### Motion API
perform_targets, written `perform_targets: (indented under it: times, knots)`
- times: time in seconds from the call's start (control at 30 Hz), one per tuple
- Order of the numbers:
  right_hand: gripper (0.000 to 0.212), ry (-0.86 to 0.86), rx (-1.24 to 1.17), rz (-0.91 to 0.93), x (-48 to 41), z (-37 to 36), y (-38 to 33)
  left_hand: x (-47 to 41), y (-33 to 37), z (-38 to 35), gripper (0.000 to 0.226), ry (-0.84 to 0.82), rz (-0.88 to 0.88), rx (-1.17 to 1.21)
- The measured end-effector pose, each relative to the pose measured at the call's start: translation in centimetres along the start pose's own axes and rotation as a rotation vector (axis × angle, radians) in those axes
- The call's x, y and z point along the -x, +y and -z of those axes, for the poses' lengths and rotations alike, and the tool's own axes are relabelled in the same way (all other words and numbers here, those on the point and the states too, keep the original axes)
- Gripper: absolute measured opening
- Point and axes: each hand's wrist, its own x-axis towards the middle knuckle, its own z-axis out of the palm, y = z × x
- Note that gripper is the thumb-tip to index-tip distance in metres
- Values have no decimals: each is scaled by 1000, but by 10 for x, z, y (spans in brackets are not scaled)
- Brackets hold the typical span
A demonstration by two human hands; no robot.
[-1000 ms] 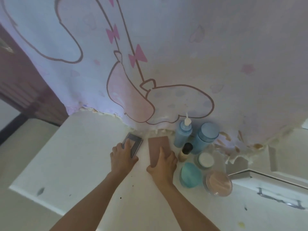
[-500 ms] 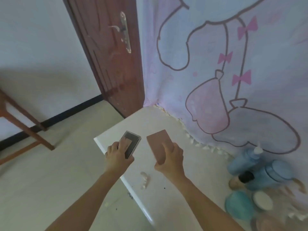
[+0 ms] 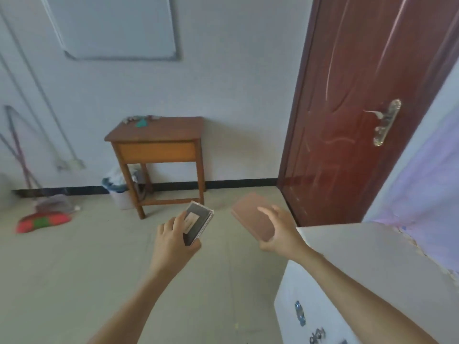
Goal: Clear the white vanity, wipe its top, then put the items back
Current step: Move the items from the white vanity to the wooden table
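My left hand (image 3: 173,242) grips a dark grey flat case (image 3: 198,223) with a clear edge and a pale label, held over the floor. My right hand (image 3: 280,230) grips a flat pinkish-brown case (image 3: 253,217), also in the air, just left of the vanity's corner. The white vanity (image 3: 372,259) fills the lower right, its bare top and a drawer front with metal pulls showing. The bottles and jars on it are out of view.
A small wooden side table (image 3: 159,145) stands against the far wall with a few small things on top and a bin under it. A dark red door (image 3: 367,108) is at the right. A broom and red-green cloth (image 3: 42,220) lie on the floor at left.
My view has swung left from the vanity top toward the room. Both hands lifted the two flat cases off the vanity and carried them out over the floor.
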Motion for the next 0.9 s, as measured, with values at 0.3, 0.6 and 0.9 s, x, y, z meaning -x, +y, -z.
perform_targets:
  times: [0.3,0.6,0.9]
  knots:
    - [94,-157,85,242,-68,-75,-125,36,-120,100,71,193,197,-2]
    - [89,-207,84,365,-132,-116,-172,7,-170,125,73,231,275,-34]
    - [92,-219,28,358,-269,-118,-184,-130,-204,136,72,311,285,-58]
